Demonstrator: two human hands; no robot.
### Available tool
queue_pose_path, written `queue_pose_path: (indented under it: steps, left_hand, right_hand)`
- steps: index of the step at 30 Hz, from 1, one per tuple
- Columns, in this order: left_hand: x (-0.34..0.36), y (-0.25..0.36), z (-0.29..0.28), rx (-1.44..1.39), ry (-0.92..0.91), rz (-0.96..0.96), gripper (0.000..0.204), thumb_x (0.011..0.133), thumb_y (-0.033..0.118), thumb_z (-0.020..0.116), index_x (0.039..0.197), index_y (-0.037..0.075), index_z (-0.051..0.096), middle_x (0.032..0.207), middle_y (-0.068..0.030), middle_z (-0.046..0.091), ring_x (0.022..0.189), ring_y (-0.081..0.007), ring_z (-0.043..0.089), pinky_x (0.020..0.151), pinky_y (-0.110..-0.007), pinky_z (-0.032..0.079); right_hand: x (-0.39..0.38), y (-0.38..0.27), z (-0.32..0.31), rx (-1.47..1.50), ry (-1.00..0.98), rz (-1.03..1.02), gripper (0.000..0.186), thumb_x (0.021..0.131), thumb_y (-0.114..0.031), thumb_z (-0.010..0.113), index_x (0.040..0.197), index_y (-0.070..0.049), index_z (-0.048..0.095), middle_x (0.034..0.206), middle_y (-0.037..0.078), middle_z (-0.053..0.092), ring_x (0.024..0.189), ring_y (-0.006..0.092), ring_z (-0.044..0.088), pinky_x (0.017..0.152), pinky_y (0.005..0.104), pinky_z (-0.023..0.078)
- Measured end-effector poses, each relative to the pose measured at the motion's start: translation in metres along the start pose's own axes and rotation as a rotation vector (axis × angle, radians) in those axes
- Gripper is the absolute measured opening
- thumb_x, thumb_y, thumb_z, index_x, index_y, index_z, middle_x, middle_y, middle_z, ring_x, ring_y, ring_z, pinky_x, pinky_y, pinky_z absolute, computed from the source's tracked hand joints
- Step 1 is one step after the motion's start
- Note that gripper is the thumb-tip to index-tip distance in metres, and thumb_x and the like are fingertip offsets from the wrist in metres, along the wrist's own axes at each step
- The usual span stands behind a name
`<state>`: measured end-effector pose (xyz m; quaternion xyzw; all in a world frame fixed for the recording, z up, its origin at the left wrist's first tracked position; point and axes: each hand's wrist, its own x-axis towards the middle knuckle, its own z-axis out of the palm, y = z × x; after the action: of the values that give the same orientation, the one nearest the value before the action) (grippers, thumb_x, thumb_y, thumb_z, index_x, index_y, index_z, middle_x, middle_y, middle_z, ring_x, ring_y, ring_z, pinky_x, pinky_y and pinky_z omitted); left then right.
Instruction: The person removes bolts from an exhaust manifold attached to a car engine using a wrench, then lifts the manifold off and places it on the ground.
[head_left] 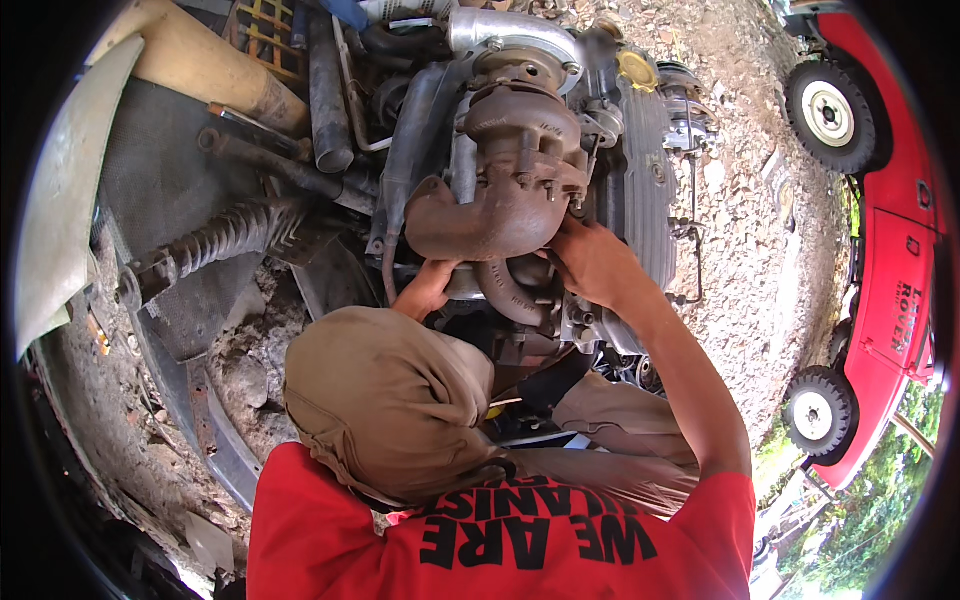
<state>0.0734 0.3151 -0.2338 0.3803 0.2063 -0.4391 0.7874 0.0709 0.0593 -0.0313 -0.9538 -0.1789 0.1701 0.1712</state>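
Note:
A rusty turbocharger housing [525,140] with an elbow pipe [470,220] sits on an engine, a silver housing [500,30] at its top. My left hand [430,282] reaches under the elbow from the lower left; its fingertips are hidden, so I cannot tell its grip. My right hand [590,258] is curled at the housing's lower right, beside a curved cast pipe [505,295]; what its fingers hold is hidden. A ribbed grey cover [645,170] lies right of the housing. My bent leg in brown trousers [385,395] is below.
A coil spring with damper [220,245], metal tubes [330,120], a tan cylinder [200,70] and a pale panel [70,190] lie at left. Gravel ground [750,250] runs along the right, where a red vehicle [890,300] with white-rimmed wheels stands.

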Motion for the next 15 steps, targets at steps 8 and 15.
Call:
queue_pose_path:
  steps: [8, 15]
  left_hand:
    - [0.006, -0.007, -0.006, -0.071, -0.052, -0.018, 0.056, 0.087, 0.023, 0.076, 0.133, 0.005, 0.05, 0.122, -0.0101, 0.062, 0.11, -0.024, 0.064, 0.093, -0.046, 0.054]
    - [0.006, -0.003, -0.012, -0.025, 0.006, -0.015, 0.052, 0.087, 0.021, 0.074, 0.132, 0.004, 0.054, 0.121, -0.0088, 0.065, 0.107, -0.0232, 0.065, 0.093, -0.044, 0.054]
  right_hand:
    - [-0.004, -0.008, 0.017, -0.324, 0.054, -0.118, 0.03, 0.071, -0.01, 0.068, 0.101, -0.009, 0.071, 0.095, 0.012, 0.063, 0.081, 0.0257, 0.066, 0.071, 0.0357, 0.051]
    - [0.004, -0.005, 0.025, -0.26, -0.008, -0.107, 0.019, 0.075, -0.01, 0.064, 0.092, -0.01, 0.071, 0.087, 0.013, 0.063, 0.074, 0.029, 0.067, 0.063, 0.0415, 0.054]
